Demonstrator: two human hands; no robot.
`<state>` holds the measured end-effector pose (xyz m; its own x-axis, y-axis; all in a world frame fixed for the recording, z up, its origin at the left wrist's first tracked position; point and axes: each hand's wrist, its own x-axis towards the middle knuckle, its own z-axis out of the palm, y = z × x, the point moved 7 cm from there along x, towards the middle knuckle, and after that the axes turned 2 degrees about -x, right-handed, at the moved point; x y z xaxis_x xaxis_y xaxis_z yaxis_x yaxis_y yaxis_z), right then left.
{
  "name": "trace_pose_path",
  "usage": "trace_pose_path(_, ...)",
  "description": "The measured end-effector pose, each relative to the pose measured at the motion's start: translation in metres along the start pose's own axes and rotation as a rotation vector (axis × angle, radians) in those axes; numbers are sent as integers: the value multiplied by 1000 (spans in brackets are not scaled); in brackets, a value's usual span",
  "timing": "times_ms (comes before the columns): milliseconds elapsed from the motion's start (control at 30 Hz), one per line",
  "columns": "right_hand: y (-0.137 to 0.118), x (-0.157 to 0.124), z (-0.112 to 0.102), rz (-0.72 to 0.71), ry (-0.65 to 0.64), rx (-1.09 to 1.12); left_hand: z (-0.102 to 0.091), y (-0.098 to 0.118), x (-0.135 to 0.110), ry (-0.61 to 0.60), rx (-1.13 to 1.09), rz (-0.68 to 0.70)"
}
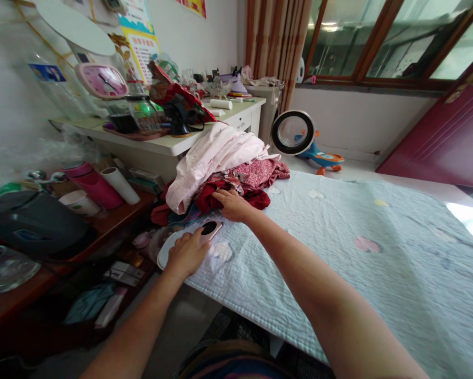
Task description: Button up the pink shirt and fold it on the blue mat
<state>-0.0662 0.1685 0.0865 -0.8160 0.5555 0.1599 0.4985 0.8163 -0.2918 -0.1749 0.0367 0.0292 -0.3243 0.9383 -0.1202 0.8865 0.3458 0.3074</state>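
My left hand (187,253) is closed on the near end of a pale pink phone-like object (216,230) with a dark oval on its face, low over the bed's left edge. Just beyond it, my right hand (233,205) has its fingers bent onto a dark red cloth (208,197) at the front of a clothes heap; the thumb is mostly hidden. On top of the heap lies a pale pink garment (220,152), and a red patterned garment (255,173) spreads to the right. The heap rests on a light blue quilted bedcover (319,252).
A white desk (161,143) with a pink clock (102,80), jars and clutter stands behind the heap. Left, a brown shelf (137,210) holds a pink bottle (92,184) and a paper cup (79,202). Beyond the bed are a round black-rimmed object (274,131) and a blue-orange ride-on toy (321,157).
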Motion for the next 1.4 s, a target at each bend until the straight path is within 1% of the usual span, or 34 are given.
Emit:
trace_pose_path(67, 0, 0, 0, 4, 1, 2, 5, 8, -7, 41, 125, -4)
trace_pose_path(167, -1, -1, -2, -1, 5, -1, 5, 17, -14, 154, 223, 0)
trace_pose_path(267, -2, 0, -2, -2, -6, -2, 2, 21, -14, 255, 267, 7)
trace_pose_path(400, -1, 0, -1, 17, -13, 11, 1, 22, -10, 320, 294, 24)
trace_pose_path(700, -3, -3, -3, 9, -2, 18, 6, 25, -7, 342, 326, 14)
trace_pose_path(933, -3, -3, 0, 38, -1, 27, 13, 17, -4, 311, 293, 4)
trace_pose_path(1033, -6, -7, -1, 41, 13, 33, 14, 15, -5, 324, 283, 3)
trace_pose_path(1100, -8, -11, -3, 44, 32, 48, 8, 17, -8, 376, 271, 13)
trace_pose_path(1167, -10, -18, -4, 45, 52, 76, -7, 21, -13, 476, 223, 42)
trace_pose_path(1300, -11, -42, -2, 44, 95, 156, -56, 26, -19, 763, 28, 160)
trace_pose_path(1367, -10, -62, -1, 40, 127, 188, -80, 20, -12, 870, -76, 183)
trace_pose_path(1400, -9, -74, 0, 44, 141, 200, -90, 15, -4, 897, -133, 170)
